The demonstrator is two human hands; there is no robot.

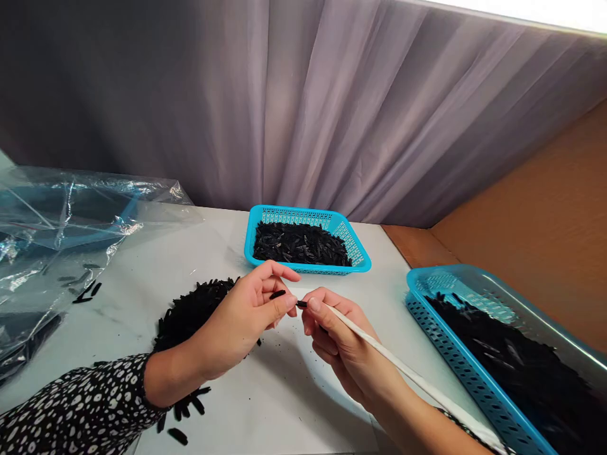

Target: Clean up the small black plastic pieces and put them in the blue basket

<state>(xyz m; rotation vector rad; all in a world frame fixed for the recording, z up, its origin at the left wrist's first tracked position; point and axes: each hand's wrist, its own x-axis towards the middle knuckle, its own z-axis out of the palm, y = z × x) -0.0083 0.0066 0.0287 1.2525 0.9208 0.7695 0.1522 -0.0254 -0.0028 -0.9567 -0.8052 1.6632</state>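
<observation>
My left hand (246, 319) pinches a small black piece (277, 294) between thumb and fingers, just above the white table (284, 392). My right hand (339, 344) grips a thin white stick (403, 370) whose dark tip (301, 304) meets the left thumb. Behind the left hand lies a loose pile of small black pieces (190, 309) on the table, with a few more strewn near my patterned sleeve.
A blue basket (308, 218) filled with black pieces stands at the back centre. A second blue basket (455, 363) with black material sits at the right. Crumpled clear plastic bags (57, 234) cover the left. A grey curtain hangs behind; brown cardboard (535, 221) lines the right.
</observation>
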